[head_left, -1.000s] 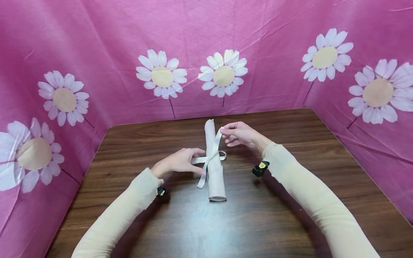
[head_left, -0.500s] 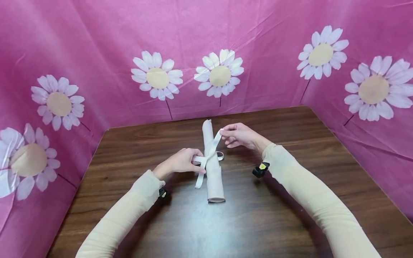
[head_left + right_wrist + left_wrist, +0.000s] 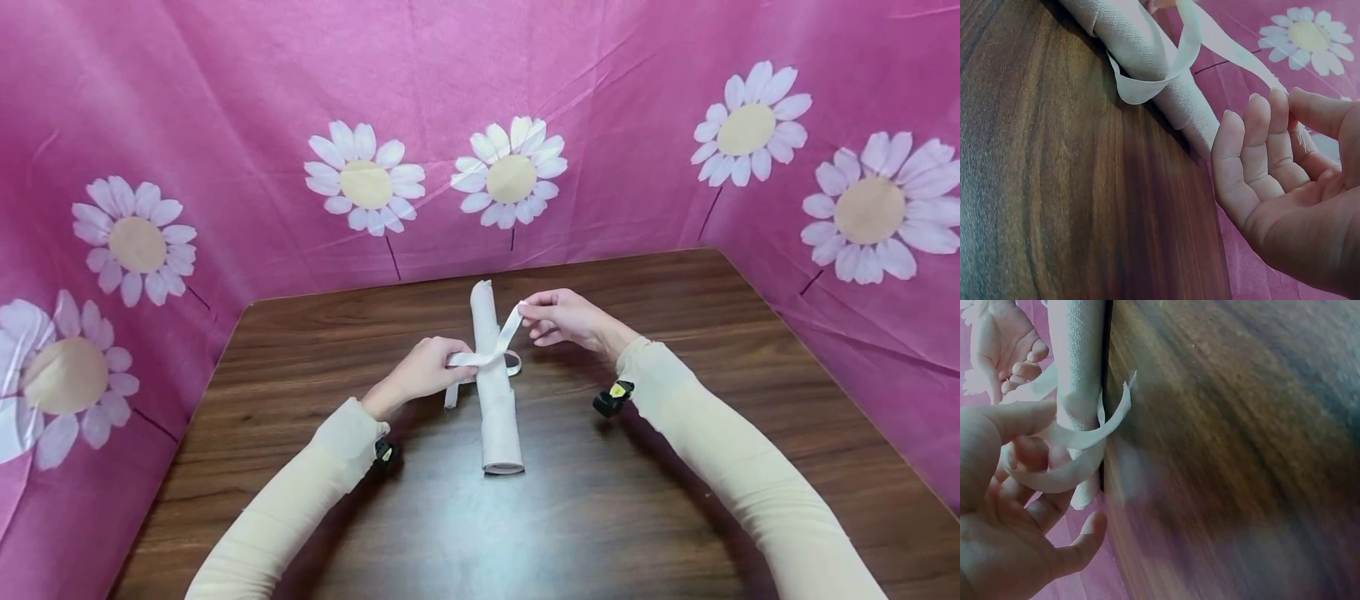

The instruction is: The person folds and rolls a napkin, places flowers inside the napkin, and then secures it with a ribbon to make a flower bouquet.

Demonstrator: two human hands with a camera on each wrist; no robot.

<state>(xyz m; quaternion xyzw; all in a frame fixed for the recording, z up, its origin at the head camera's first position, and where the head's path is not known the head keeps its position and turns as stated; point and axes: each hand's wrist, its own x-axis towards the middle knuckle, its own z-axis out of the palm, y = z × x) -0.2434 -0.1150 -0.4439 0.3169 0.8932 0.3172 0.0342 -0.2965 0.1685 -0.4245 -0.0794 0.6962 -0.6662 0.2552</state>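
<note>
A rolled-up beige cloth (image 3: 498, 429) lies lengthwise on the table, with a white ribbon (image 3: 510, 329) crossed over its middle. My right hand (image 3: 566, 322) pinches one ribbon end between thumb and forefinger, up and right of the roll; its frayed tip shows in the right wrist view. On the roll's left side, my left hand (image 3: 426, 368) holds a stretch of ribbon between thumb and fingers. In the left wrist view the ribbon (image 3: 1063, 478) curves across these fingers and around the roll. A small ribbon loop (image 3: 513, 363) sticks out on the roll's right.
The brown wood-grain table (image 3: 600, 500) reaches back to a pink cloth backdrop (image 3: 630, 167) printed with white daisies. A black strap device hangs at each wrist, one below the right sleeve (image 3: 612, 398). The table's back edge runs just behind the roll's far end.
My left hand has moved up slightly, bringing its stretch of ribbon across toward the crossing. The right hand has shifted slightly right with its ribbon end. The roll stays in place.
</note>
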